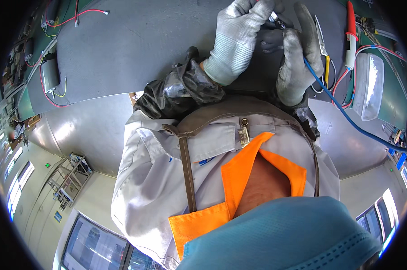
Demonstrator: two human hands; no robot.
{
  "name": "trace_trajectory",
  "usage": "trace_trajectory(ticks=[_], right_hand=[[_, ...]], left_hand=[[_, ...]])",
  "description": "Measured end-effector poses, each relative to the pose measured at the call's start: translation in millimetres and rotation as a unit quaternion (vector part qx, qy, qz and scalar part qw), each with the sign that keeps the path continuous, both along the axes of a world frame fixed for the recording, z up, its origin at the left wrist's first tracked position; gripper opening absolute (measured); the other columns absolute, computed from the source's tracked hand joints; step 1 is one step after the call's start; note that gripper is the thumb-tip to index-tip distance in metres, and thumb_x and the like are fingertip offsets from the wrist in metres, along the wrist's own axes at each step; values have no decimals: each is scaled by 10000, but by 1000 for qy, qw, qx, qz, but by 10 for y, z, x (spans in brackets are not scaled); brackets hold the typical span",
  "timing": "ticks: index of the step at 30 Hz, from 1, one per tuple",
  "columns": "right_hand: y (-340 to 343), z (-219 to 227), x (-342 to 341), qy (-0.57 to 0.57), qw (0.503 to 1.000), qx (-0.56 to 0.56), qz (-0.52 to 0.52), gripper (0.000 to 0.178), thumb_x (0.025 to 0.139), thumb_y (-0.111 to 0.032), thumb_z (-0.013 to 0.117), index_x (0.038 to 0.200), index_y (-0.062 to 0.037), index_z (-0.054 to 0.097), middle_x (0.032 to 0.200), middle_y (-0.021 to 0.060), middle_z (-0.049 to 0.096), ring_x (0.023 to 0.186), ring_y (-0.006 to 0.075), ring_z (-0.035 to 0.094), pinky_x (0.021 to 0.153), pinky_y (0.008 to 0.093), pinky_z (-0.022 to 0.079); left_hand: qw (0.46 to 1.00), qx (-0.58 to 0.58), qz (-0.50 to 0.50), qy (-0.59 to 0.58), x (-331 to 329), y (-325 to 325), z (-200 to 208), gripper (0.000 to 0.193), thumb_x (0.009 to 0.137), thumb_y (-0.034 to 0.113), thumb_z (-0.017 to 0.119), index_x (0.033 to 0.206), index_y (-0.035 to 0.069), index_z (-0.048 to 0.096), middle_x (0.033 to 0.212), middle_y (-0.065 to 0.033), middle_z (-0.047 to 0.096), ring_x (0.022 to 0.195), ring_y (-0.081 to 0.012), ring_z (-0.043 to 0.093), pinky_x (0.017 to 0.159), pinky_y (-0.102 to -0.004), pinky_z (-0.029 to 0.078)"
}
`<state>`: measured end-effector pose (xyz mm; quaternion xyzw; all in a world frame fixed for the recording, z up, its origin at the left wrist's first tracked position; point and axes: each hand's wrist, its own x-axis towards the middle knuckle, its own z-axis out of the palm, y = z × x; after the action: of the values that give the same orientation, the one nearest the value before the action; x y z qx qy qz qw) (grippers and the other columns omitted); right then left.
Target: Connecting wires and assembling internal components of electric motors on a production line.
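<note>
Both my hands wear grey-white work gloves and meet over the dark grey tabletop point(136, 49) at the top edge. The fingers of my left hand point(239, 38) pinch together at a small piece, partly out of view, with a bit of red showing. Between the hands is a short shiny metal piece point(274, 18) with a dark end. My right hand point(298, 63) closes around something mostly hidden by its fingers. From between its thumb and forefinger a blue cord point(343, 110) runs down to the right. Scissors point(321, 38) with a yellow grip lie just right of that hand.
A red and white rod-shaped piece point(351, 36) with wires lies on the right, beside a clear plastic-looking block point(369, 87). On the left edge are a grey cylindrical motor point(50, 74) with red and yellow wires and a loose red wire point(88, 11).
</note>
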<state>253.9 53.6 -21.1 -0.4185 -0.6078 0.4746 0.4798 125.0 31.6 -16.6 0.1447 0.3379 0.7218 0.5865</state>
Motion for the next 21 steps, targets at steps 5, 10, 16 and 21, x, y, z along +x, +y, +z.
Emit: trace_trajectory(ticks=[5,10,16,21], right_hand=[[221,-76,25,-72,989,110,72,533,985,-127,639,1465,63,508,1391,155,611,1050,186,653,928,299,521],[841,211,537,-286,903,235,217,690,878,-150,776,1493,5,502,1407,137,620,1249,252,625,1067,361,487],[2048,-579,1712,-586,778,191,-123,518,926,-205,721,1411,-69,599,1059,171,750,925,275,723,800,388,563],[2000,-460,1329,-157,986,30,-43,451,895,-11,724,1341,7,661,1223,117,724,1067,155,678,974,291,517]], left_hand=[[995,34,-90,10,-160,-2,-149,311,1089,307,550,1155,21,652,981,-31,697,869,-104,635,786,-269,509],[997,62,-48,-13,-307,63,-299,329,1111,262,445,1236,35,649,1228,-100,689,1139,-226,658,1003,-409,507],[992,67,-52,-95,-516,72,-550,195,1060,160,585,1160,4,646,1075,-87,698,1007,-211,697,841,-360,593],[997,52,-44,-39,-353,68,-418,235,1078,204,544,1179,15,640,1254,-142,674,1134,-296,665,1048,-557,514]])
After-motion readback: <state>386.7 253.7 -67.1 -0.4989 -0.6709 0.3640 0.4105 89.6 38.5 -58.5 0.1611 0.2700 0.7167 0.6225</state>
